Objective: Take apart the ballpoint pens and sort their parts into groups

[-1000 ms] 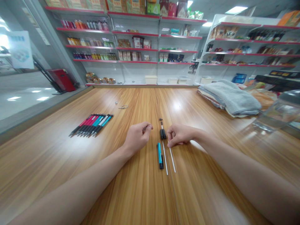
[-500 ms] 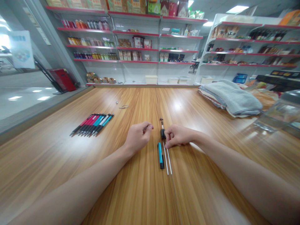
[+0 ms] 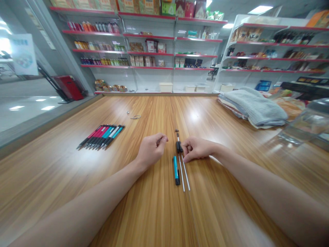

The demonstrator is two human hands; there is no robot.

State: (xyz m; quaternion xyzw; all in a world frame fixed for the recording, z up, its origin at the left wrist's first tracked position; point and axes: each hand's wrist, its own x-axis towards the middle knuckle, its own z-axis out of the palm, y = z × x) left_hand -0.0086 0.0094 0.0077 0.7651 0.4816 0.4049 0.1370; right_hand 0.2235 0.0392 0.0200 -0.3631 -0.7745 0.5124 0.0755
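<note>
Nothing is legible on the teal pen (image 3: 175,169), the wall poster (image 3: 23,49) or the shelf packages (image 3: 147,60).

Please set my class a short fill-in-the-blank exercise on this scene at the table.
1. The thin rods beside the right hand are ____.
2. The row of pens lies on the wooden table, to the ____ of the left hand.
3. The folded striped cloth is ____.
4. The shelf edges are ____.

Missing words: white; left; grey; red.
</note>
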